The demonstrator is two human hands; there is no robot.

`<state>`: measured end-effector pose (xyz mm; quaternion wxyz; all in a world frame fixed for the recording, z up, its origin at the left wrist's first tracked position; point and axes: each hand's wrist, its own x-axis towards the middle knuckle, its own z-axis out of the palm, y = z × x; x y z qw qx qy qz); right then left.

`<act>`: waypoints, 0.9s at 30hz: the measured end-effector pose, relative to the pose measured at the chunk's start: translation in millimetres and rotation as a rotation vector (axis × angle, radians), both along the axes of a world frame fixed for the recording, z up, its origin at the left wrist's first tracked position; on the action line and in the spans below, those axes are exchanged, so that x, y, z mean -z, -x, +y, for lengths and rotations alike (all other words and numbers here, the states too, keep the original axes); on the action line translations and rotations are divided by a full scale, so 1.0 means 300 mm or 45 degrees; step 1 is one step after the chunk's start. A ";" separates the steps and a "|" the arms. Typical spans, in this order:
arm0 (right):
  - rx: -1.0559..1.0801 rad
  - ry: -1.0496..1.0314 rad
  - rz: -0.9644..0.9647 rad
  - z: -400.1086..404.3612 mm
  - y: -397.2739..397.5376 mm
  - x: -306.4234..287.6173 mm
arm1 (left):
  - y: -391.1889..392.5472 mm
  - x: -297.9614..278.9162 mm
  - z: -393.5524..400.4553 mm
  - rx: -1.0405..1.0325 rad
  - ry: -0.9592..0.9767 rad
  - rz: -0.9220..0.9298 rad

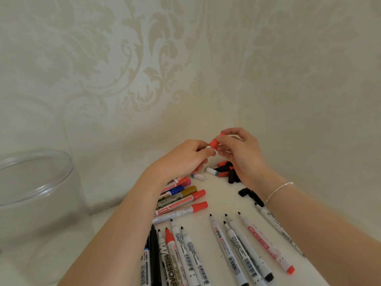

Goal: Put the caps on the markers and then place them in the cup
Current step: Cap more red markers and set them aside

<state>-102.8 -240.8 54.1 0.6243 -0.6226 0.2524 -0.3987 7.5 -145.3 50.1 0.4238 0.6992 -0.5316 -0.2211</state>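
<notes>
Both hands are raised above the far part of the desk (208,205), meeting at a red cap (213,144). Left hand (185,156) reaches in from the lower left with its forearm stretched across the desk, its fingers curled and the fingertips closed on the near end of the red cap. Right hand (239,153) comes from the lower right, a thin silver bracelet (278,190) on its wrist, and pinches the far end of the same cap between thumb and forefinger. Whether a marker body is hidden inside the left hand's curl is hard to tell from this angle.

The cap is short, cylindrical and bright red, tilted slightly, held in the air well above the desk surface.

Below the hands lies a small heap of loose caps (225,172), mostly black and red, with two white ones beside it. Under the left forearm sits a group of capped markers (185,201) in red, gold, blue and pink, lying side by side. Nearer the camera a row of uncapped markers (237,242) lies fanned out, tips pointing away, most with white barrels and black tips, one with a red tip.

At the left edge stands a clear plastic cup (35,182), wide-mouthed, well apart from the hands.
</notes>
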 end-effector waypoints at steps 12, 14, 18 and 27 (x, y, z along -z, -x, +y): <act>0.324 0.177 0.005 0.014 -0.040 -0.035 | 0.027 0.034 -0.031 -0.145 0.261 0.015; 0.323 0.208 0.033 0.013 -0.046 -0.042 | 0.028 0.028 -0.031 -0.176 0.282 0.018; 0.315 0.217 0.056 0.015 -0.045 -0.043 | 0.032 0.028 -0.031 -0.216 0.272 -0.087; -0.012 -0.095 0.160 0.004 0.009 0.044 | -0.017 0.009 0.018 -0.058 -0.105 -0.354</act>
